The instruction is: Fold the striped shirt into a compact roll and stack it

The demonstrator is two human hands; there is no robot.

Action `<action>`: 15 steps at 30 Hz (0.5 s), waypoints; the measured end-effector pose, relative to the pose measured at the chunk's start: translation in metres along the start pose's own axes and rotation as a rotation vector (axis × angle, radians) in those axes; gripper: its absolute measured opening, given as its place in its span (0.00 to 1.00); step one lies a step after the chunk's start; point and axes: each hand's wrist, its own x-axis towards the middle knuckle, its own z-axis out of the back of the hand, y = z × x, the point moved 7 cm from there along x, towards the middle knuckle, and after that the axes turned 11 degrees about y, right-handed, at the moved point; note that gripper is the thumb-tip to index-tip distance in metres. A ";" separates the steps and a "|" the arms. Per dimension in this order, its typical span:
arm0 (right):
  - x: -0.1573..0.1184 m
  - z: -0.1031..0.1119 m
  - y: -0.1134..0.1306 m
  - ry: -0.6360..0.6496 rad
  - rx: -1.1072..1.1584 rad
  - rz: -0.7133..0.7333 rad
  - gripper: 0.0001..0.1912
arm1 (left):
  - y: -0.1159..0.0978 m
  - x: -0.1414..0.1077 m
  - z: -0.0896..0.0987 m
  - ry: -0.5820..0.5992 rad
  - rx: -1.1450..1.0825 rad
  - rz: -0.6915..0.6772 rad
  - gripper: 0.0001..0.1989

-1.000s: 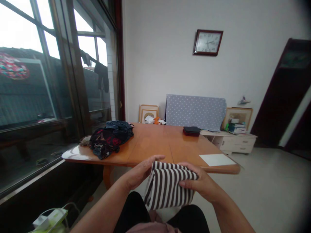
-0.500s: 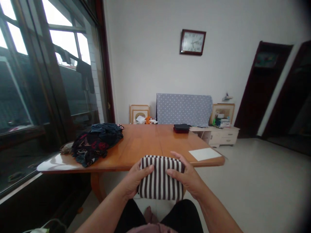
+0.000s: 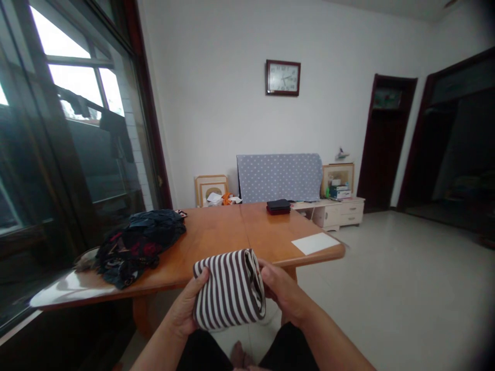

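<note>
A folded brown-and-white striped cloth (image 3: 228, 291) is held in the air before the near edge of the table, above my lap. My left hand (image 3: 187, 304) grips its left side, thumb on the front face and fingers behind. At the right end, where the rolled layers and a gap between them show, my right hand (image 3: 282, 288) has its thumb and fingers closed at the edge. Its fingertips are partly hidden by the cloth.
The wooden table (image 3: 216, 226) carries a heap of dark clothes (image 3: 141, 242) at left, a small dark folded stack (image 3: 278, 207) at the back and a white sheet (image 3: 315, 243) at right. A low white cabinet (image 3: 340, 215) stands behind, with a window at left.
The striped cloth has turned so its right end faces me more. My right hand has shifted from the front face to that end. The view has swung slightly right.
</note>
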 end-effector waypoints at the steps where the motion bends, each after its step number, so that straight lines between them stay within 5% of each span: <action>1: 0.001 -0.006 0.004 0.027 -0.042 0.016 0.31 | 0.000 0.000 -0.002 0.007 0.003 -0.001 0.31; 4: 0.004 -0.010 0.004 -0.018 -0.151 0.019 0.31 | 0.002 0.000 -0.006 0.033 0.014 -0.010 0.32; 9: 0.007 0.002 -0.014 -0.132 -0.223 -0.007 0.16 | 0.004 0.002 -0.006 0.020 -0.012 -0.013 0.30; 15: 0.005 -0.001 -0.011 -0.068 -0.042 -0.019 0.21 | 0.005 0.002 -0.008 0.005 -0.050 0.000 0.29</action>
